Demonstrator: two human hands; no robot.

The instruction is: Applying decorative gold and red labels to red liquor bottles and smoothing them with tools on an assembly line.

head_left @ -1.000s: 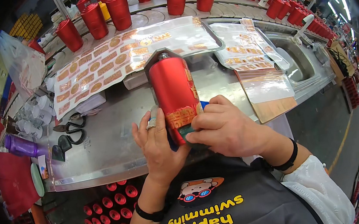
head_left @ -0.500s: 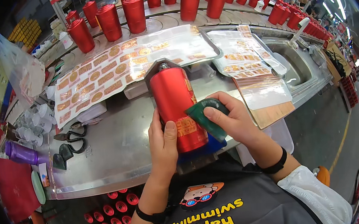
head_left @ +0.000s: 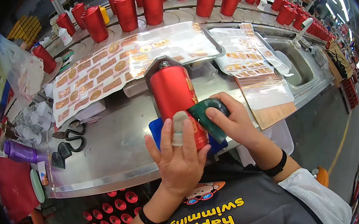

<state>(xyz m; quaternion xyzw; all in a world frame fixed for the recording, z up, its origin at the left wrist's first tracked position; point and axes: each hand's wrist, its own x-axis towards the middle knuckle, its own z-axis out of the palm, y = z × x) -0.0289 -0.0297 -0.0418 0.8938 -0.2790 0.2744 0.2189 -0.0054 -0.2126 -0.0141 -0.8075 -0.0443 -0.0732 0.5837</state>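
A red, shiny bottle [head_left: 169, 89] with gold decoration lies tilted in a dark holder [head_left: 148, 74] in front of me, its neck pointing away. My left hand [head_left: 177, 166] rests over its lower part with fingers spread; a pale finger cot [head_left: 180, 127] covers one finger. Under that hand, much of the gold pattern is hidden. In my right hand [head_left: 233, 122], a green scraper [head_left: 208, 117] is gripped between thumb and fingers, its edge against the bottle's right side. Blue material [head_left: 156, 130] shows beneath the bottle.
Sheets of gold stickers [head_left: 98, 74] lie beyond the holder, with more sticker sheets [head_left: 240, 52] at right. A curved conveyor [head_left: 179, 16] carries red bottles. Scissors [head_left: 71, 134] and a purple cup [head_left: 21, 151] sit left; a sink [head_left: 293, 64] is far right.
My left hand has moved from the bottle's left side onto its front, fingers now spread. The scraper stays nearly in place. Near-row conveyor bottles have shifted right; another has appeared at left.
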